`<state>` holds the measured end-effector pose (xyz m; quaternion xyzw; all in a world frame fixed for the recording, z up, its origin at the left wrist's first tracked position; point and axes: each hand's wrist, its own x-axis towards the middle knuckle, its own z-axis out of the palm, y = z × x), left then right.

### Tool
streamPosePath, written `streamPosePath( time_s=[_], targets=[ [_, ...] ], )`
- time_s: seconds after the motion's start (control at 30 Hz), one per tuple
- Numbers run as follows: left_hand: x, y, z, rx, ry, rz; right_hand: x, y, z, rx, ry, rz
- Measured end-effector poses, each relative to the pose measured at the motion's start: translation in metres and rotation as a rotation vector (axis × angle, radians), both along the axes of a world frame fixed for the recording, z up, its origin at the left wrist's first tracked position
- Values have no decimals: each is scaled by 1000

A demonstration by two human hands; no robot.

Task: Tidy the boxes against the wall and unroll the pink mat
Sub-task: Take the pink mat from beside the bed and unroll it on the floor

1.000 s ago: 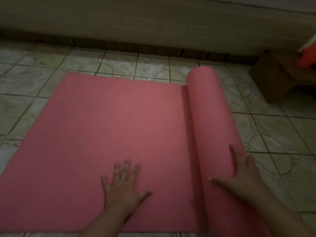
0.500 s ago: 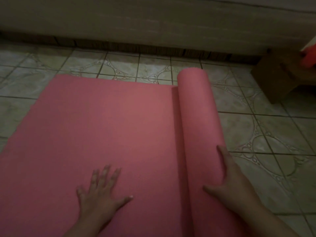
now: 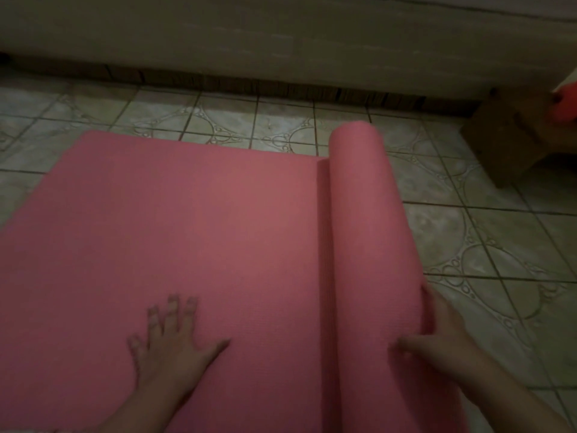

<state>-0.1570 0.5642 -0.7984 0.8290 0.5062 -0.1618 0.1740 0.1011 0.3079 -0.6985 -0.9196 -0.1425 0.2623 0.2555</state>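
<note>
The pink mat lies partly unrolled on the tiled floor, its flat part filling the left and middle. The rolled part of the mat runs from near me toward the wall, right of centre. My left hand lies flat on the unrolled surface, fingers spread. My right hand cups the near right side of the roll, thumb on top and fingers around the far side. A brown cardboard box stands at the far right by the wall.
A pale wall with a dark strip along its foot crosses the top. Patterned floor tiles lie bare to the right of the roll. Something red-orange shows at the right edge above the box.
The roll has gone rightward and more flat mat shows. My right hand has shifted from resting on top of the roll to cupping its right side. My left hand stays flat.
</note>
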Motion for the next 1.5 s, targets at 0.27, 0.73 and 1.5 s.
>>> streamPosePath(
  time_s=[0.27, 0.73, 1.5],
  targets=[
    [12, -15, -4, -2, -16, -49, -12, 27, -1, -367, -320, 25],
    [-57, 50, -6, 77, 16, 27, -28, 54, -1, 7, -203, 156],
    [38, -54, -41, 225, -241, -388, -53, 40, -13, -456, -373, 393]
  ],
)
